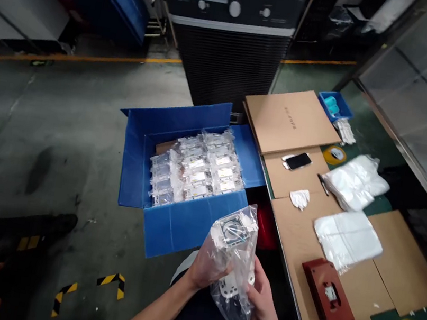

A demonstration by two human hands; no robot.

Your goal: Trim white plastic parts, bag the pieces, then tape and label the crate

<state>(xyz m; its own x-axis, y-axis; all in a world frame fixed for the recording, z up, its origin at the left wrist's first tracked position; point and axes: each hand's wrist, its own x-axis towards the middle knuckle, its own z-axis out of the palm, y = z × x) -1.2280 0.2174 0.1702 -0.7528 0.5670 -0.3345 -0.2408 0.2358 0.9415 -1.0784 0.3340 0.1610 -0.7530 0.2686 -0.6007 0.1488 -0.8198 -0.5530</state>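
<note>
Between my hands is a white metal part point(230, 285) inside a clear plastic bag point(243, 263). A dark square with a round opening shows near its upper end. My left hand point(209, 266) is wrapped round the part's left side through the plastic. On the right, my right hand point(262, 298) pinches the bag and the part's lower edge. Just ahead of both hands stands an open blue box point(175, 229) with its flaps spread. Rows of similar bagged parts point(199, 171) fill much of it.
On the bench to the right lie cardboard sheets point(291, 121), a phone point(298, 161), stacks of plastic bags point(348, 238), a red-brown block point(327, 295), tape rolls point(334, 155) and a blue bin point(336, 106). A dark machine point(233, 50) stands behind the box.
</note>
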